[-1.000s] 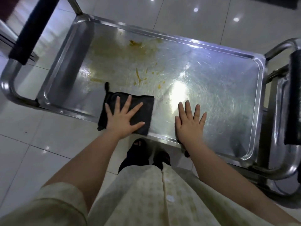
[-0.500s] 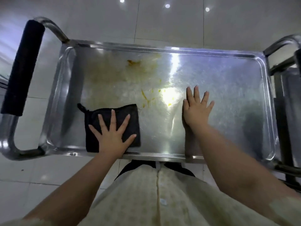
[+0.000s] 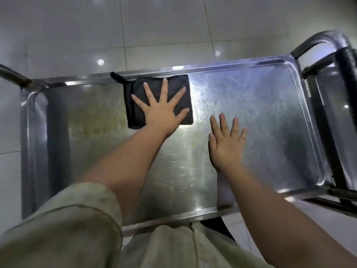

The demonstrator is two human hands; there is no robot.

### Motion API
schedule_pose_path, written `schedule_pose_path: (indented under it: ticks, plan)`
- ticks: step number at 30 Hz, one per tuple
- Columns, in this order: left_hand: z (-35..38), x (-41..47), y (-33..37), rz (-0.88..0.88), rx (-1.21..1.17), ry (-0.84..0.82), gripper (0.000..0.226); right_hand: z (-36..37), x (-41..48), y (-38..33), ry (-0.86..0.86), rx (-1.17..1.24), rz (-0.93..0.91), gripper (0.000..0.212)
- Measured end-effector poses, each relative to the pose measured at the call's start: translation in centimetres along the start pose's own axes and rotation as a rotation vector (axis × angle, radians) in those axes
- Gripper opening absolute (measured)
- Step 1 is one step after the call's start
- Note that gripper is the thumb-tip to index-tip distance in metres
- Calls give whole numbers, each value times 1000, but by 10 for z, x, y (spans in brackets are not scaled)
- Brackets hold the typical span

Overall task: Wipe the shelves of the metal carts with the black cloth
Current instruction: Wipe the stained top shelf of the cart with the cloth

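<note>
The top shelf of the metal cart (image 3: 270,117) fills the view, a shiny steel tray with a raised rim. A folded black cloth (image 3: 135,105) lies against the shelf's far rim, left of centre. My left hand (image 3: 161,111) presses flat on the cloth with fingers spread. My right hand (image 3: 226,144) rests flat on the bare steel to the right, fingers straight. A faint yellowish smear (image 3: 92,120) covers the shelf's left part.
A black-padded cart handle (image 3: 345,74) on a steel tube stands at the right end. Another handle tube (image 3: 11,76) shows at the left edge. Glossy grey floor tiles (image 3: 154,26) lie beyond the cart. My pale garment hangs below the near rim.
My left hand slid the cloth from the near left of the shelf across the yellow stains to the far rim. The bright stains are gone. My right hand stayed flat on the steel.
</note>
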State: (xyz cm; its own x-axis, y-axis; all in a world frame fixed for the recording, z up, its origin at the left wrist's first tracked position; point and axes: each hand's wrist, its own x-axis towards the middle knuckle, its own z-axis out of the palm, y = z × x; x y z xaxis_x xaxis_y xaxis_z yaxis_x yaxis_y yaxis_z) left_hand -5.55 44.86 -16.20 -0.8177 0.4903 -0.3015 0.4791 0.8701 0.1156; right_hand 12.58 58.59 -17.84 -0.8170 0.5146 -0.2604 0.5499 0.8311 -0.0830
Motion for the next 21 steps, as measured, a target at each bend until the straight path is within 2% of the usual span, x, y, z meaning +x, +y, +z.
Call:
schedule_pose_path:
  ticks: [3,6,15,18,21]
  plan:
    - [-13,42,-2,-17,13,-14,69,1,3,0,14,-4,3,55]
    - [-7,30,3,-13,5,6,66,1,4,1,16,4,-2,55]
    - [70,-173,44,144,-6,-9,67,-1,3,3,-18,-1,-18,57]
    - [67,-162,45,108,-4,4,68,0,2,3,-7,18,-19,57]
    - [47,-104,45,40,-7,59,66,1,2,3,-7,52,-17,56]
